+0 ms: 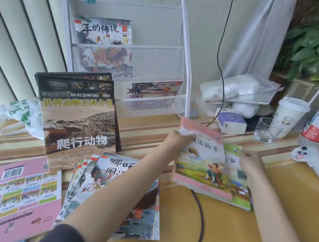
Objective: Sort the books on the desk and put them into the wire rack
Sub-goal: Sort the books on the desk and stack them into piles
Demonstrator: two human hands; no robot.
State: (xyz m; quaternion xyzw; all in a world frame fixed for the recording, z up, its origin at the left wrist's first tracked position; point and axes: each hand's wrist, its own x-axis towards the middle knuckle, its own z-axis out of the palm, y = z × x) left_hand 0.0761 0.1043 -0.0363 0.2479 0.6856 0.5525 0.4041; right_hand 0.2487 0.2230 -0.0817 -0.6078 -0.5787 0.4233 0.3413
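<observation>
At right of centre, the left hand (186,137) and right hand (250,161) clamp opposite edges of the pink storybook (199,161). It looks thin, floppy and light. Holding near the spine seems best.

Head view — down over desk (222,229)

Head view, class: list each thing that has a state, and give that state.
wire rack: upright, books in two pockets
pink book: gripped by left hand, tilted up
green book: under pink book, held by right hand
crocodile book: propped against rack
glass: upright, looks empty
</observation>
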